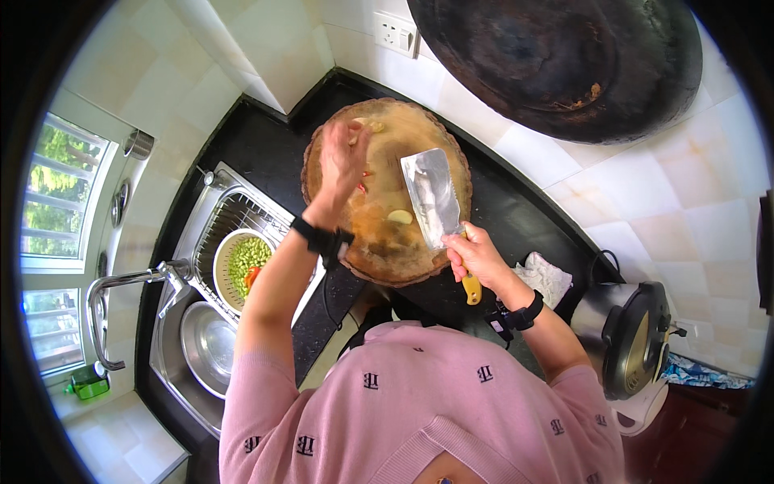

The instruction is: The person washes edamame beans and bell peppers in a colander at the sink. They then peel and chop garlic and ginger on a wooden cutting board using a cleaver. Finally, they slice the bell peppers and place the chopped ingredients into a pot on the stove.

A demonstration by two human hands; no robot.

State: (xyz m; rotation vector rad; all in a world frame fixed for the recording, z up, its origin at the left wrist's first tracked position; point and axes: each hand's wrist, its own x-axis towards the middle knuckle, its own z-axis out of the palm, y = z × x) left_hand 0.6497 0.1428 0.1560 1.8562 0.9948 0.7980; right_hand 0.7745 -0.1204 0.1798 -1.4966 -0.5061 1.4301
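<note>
My right hand (474, 257) grips the yellow handle of a cleaver (430, 193), whose broad blade lies over the right part of a round wooden chopping block (387, 260). Motion blurs my left hand (346, 156) above the block's far left part. Pale yellow pieces (376, 126), perhaps ginger or garlic, lie by its fingertips; whether the fingers hold any is unclear. Beside the left hand are small red chilli pieces (363, 186). A pale cut piece (400, 216), perhaps ginger or garlic, rests on the block left of the blade.
Left of the block is a steel sink (175, 357) with a tap (121, 279). A colander (221, 266) holds green beans (249, 257) and something orange-red. A large dark wok (562, 66) hangs at upper right. A crumpled cloth (544, 278) and electric pressure cooker (623, 339) stand right.
</note>
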